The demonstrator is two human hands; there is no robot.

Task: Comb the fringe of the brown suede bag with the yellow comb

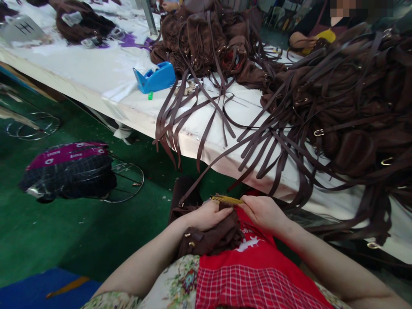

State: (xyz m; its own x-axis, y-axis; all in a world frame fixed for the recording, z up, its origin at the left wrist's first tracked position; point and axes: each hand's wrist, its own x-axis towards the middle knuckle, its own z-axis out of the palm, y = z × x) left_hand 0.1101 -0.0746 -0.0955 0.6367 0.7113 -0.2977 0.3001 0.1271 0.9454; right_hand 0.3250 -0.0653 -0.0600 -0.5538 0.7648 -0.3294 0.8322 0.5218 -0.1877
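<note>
My left hand (207, 214) is closed over a brown suede bag (206, 238) lying in my lap, pressing its top edge. My right hand (262, 211) is closed too, pinching one end of a yellow comb (226, 199) held level over the bag's edge. The comb's other end meets the fingers of my left hand. A brown strap (199, 182) runs from the bag up toward the table. A red apron (254, 266) covers my lap under the bag.
A white table (106, 73) stands ahead, heaped with brown bags and long straps (337, 107) that hang over its front edge. A blue tape dispenser (156, 77) sits on it. A stool with a purple cushion (69, 169) stands on the green floor at left. Another person (317, 36) sits at the far side.
</note>
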